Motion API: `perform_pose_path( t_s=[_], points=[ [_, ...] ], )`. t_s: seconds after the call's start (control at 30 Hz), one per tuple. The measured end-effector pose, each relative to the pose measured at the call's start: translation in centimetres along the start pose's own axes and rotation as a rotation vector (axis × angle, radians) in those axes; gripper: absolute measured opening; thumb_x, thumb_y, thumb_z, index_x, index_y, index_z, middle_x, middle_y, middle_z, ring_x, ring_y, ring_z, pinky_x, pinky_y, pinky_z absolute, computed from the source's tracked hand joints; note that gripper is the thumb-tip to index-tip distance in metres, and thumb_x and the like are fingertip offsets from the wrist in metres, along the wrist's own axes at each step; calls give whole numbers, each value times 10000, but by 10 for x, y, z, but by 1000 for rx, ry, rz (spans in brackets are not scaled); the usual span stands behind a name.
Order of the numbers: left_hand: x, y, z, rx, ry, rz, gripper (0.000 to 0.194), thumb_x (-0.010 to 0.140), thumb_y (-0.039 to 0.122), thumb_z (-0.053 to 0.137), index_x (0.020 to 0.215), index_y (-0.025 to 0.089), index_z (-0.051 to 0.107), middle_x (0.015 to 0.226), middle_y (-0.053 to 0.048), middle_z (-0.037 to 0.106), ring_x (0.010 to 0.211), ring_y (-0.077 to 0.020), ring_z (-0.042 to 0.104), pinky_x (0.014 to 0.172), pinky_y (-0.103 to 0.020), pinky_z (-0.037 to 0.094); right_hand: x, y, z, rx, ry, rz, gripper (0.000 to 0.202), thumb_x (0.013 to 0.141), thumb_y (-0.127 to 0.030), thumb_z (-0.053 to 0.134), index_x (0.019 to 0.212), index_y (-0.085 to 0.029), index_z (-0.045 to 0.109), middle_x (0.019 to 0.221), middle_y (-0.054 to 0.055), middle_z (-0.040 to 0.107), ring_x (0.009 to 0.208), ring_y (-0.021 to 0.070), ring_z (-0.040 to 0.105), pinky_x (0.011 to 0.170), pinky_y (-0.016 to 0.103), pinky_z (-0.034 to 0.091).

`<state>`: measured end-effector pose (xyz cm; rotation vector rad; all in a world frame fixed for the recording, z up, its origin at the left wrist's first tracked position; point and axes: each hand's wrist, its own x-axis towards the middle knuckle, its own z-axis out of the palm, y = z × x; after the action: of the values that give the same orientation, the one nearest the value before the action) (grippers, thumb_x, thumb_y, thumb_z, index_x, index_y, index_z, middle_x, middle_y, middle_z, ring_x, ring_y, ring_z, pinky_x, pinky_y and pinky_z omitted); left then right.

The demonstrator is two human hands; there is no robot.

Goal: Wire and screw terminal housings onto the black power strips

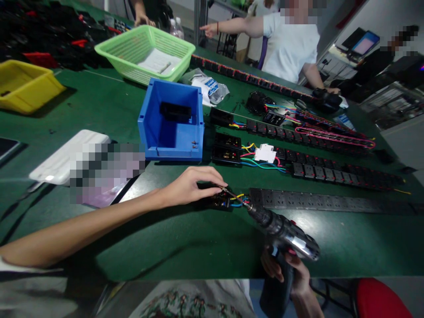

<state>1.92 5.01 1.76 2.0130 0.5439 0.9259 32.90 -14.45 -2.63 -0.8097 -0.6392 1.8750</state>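
Observation:
My right hand [300, 276] grips a black cordless drill [281, 229] by its handle, a finger near the trigger. Its long thin bit [236, 196] points up and left. My left hand [190, 187] is closed in a pinch at the bit's tip, on what looks like a small screw [224, 188]. Just below the fingers lies a small black housing [221, 202], partly hidden by the left hand. Yellow, blue and red wires join it to a long black power strip [308, 201] that runs to the right.
A blue bin [170, 154] holds a black part and a few screws. Behind stand a green basket [115, 55] and a yellow bin [26, 95]. More wired power strips [318, 172] lie beyond. A white power bank [66, 157] is at left. A co-worker [291, 48] stands across the table.

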Motion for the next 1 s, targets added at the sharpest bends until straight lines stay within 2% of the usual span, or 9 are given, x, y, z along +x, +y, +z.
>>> perform_pose_path(
  t_s=[0.23,0.33,0.5,0.63,0.73,0.8,1.0],
  points=[
    [-1,0,-4,67,-60,77,217,879,202,624,1078,162,699,988,-82,690,926,-149,640,840,-273,510,-8,-8,4,-102,34,20,359,852,-422,544,1046,-138,646,553,-23,454,450,72,373,529,229,369],
    [-1,0,-2,122,-76,103,208,898,210,598,1075,149,689,977,-87,690,919,-155,631,840,-289,508,-18,-27,7,-206,95,85,376,848,-454,560,1037,-139,641,583,-10,482,469,75,396,530,231,365],
    [-3,0,7,205,-100,123,194,923,218,557,1059,137,670,970,-90,684,911,-161,610,829,-297,501,-37,-73,18,-483,177,200,428,851,-510,564,1061,-139,601,668,32,541,520,109,450,517,248,351],
    [-6,1,10,246,-159,103,189,934,228,539,1058,152,660,980,-83,682,916,-166,601,838,-302,488,-50,-102,28,-728,230,290,402,902,-507,478,999,-142,619,683,56,562,556,144,489,546,283,401],
    [-8,3,9,264,-207,104,202,931,229,541,1085,152,646,1010,-84,676,940,-175,594,860,-310,477,-55,-117,36,-880,270,351,427,906,-523,438,815,-166,654,702,74,580,596,174,527,568,305,435],
    [-8,5,8,277,-241,107,228,923,227,549,1125,151,626,1044,-86,666,968,-183,585,881,-320,469,-55,-126,45,-945,252,362,441,884,-549,452,742,-185,655,699,75,589,601,189,544,571,311,454],
    [-9,6,5,352,-309,93,342,883,278,617,1203,163,576,1102,-97,629,1034,-205,550,892,-324,468,-41,-141,69,-999,253,369,391,891,-535,468,800,-208,661,688,46,583,609,174,553,589,271,470]
  ],
)
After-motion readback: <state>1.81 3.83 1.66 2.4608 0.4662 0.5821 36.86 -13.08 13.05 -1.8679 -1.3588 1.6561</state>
